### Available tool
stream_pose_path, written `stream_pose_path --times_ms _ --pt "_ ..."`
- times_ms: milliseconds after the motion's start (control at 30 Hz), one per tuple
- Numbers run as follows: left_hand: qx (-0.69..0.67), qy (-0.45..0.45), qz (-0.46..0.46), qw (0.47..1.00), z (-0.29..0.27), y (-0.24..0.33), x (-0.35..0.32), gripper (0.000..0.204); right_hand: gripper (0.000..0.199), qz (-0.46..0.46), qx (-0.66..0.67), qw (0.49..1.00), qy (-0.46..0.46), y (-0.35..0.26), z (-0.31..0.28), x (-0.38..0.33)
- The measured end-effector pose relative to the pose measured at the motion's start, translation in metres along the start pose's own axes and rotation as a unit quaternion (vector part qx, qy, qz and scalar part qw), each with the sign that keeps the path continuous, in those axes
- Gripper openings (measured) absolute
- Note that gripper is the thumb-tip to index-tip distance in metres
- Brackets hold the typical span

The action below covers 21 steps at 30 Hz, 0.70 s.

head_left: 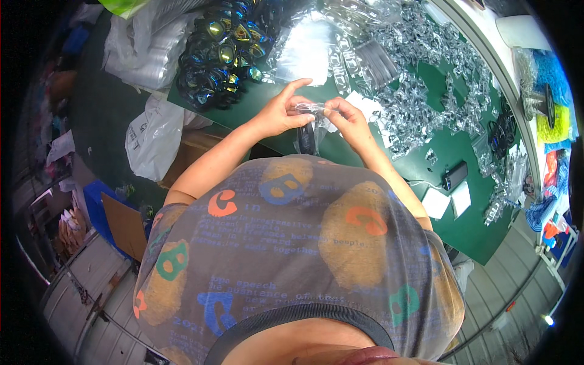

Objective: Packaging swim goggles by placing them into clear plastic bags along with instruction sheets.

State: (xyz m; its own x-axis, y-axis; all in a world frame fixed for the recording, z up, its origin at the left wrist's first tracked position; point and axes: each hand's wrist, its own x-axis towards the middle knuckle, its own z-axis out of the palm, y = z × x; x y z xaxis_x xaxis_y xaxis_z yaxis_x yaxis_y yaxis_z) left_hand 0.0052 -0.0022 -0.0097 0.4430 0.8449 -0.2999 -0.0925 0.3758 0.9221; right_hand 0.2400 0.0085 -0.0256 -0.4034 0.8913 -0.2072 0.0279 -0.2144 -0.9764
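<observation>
Over the near edge of the green table, my left hand [281, 112] grips a clear plastic bag [311, 108] between thumb and fingers, its index finger stretched away. My right hand [348, 118] pinches the bag's other side. A dark, long item [306, 140] hangs below the bag in clear film, close to my shirt; its kind is hard to make out. Just beyond my left hand lies a heap of dark swim goggles [226, 56] with yellow and blue mirrored lenses. A stack of clear plastic sleeves [304, 52] lies straight ahead of my hands.
Many small clear packets [407, 109] spread over the table's right side. A black box-shaped device [454, 175] with a white cable lies near white cards [436, 203]. At the left are a white plastic bag [153, 137] and a bundle of clear bags [143, 58].
</observation>
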Motion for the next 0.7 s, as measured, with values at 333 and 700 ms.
stream_pose_path --times_ms 333,700 --pt "-0.008 -0.012 -0.010 1.000 0.003 0.002 0.005 0.086 0.010 -0.036 -0.053 0.998 -0.024 -0.013 -0.002 0.006" --pt "-0.005 -0.028 -0.002 1.000 0.003 0.001 0.010 0.086 0.013 -0.097 -0.134 0.986 -0.031 -0.023 -0.005 0.012"
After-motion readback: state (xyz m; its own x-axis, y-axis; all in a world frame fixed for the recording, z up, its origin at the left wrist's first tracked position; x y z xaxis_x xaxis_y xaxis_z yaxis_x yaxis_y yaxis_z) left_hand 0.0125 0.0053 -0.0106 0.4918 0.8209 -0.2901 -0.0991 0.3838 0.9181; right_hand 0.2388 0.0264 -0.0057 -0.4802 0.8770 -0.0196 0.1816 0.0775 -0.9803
